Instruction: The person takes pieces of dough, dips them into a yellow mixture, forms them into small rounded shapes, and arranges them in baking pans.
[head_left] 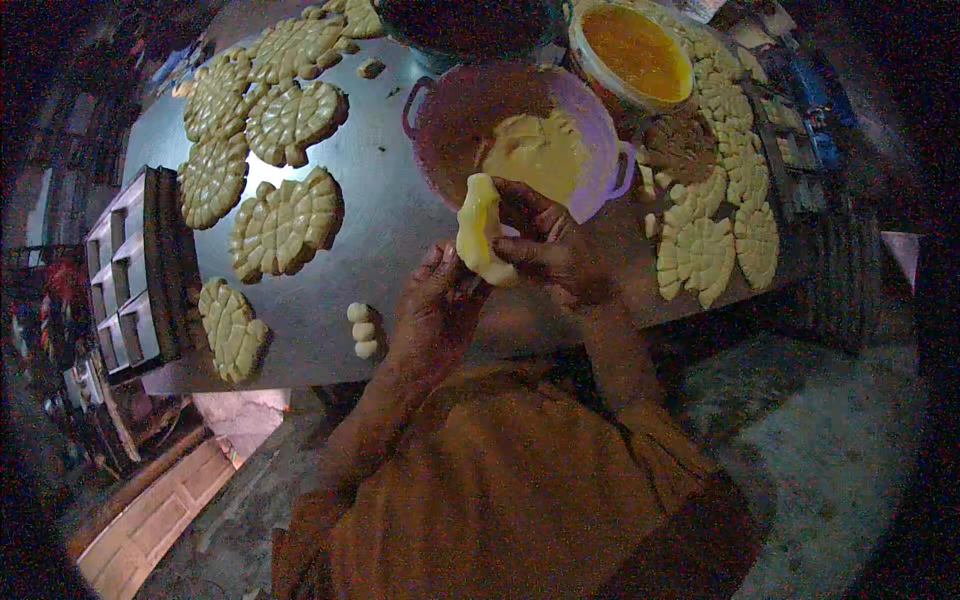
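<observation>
I hold a long, pale piece of dough (478, 215) with a glossy yellow surface upright in both hands. My left hand (438, 285) grips its lower left side, and my right hand (550, 250) grips it from the right; some fingertips are hidden behind it. Just beyond is a lilac two-handled basin (600, 175) with pale yellow mixture (545, 150) in it. Three small dough balls (363, 329) lie in a column on the steel table (365, 190) left of my left hand.
Several segmented dough rounds (282, 220) lie at left, more (695, 255) at right beside a brown mound (678, 150). Behind stand a bucket of orange contents (632, 55) and a dark tub (470, 25). Metal moulds (135, 275) are stacked at the table's left edge.
</observation>
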